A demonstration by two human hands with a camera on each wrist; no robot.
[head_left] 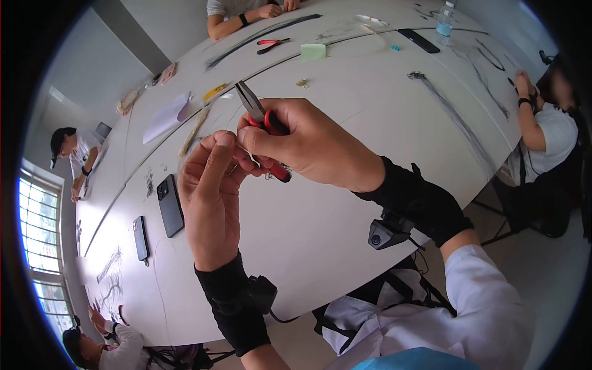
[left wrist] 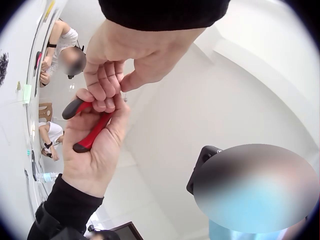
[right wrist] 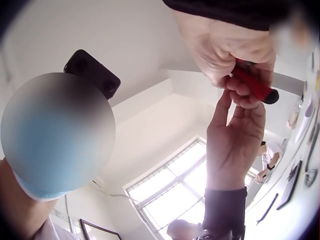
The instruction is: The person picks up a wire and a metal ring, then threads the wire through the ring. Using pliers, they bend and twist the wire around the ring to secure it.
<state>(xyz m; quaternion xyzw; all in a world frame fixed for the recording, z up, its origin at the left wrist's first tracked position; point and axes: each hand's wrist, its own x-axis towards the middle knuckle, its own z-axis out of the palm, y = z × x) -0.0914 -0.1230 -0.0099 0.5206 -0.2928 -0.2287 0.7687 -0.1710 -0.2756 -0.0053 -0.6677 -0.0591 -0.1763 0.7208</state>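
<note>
My right hand [head_left: 324, 148] holds needle-nose pliers [head_left: 249, 100] with red and black handles, fingers curled round them. The metal jaws point up and away to the left, closed together. My left hand [head_left: 213, 191] meets the right at the fingertips, thumb against fingers. At that meeting point a tiny thin piece [left wrist: 125, 97], like a bit of wire, sticks out in the left wrist view; the rest is hidden by the fingers. The red handle [right wrist: 252, 85] shows below the right palm in the right wrist view. Both hands are raised above the white table [head_left: 296, 246].
Two dark phones [head_left: 171, 206] lie left of my hands. Beyond are a yellow cutter [head_left: 215, 92], a green note [head_left: 313, 52], another red-handled pliers [head_left: 271, 45] and bundles of dark wire [head_left: 453, 114]. A water bottle [head_left: 444, 23] stands at the far right. Several people sit around.
</note>
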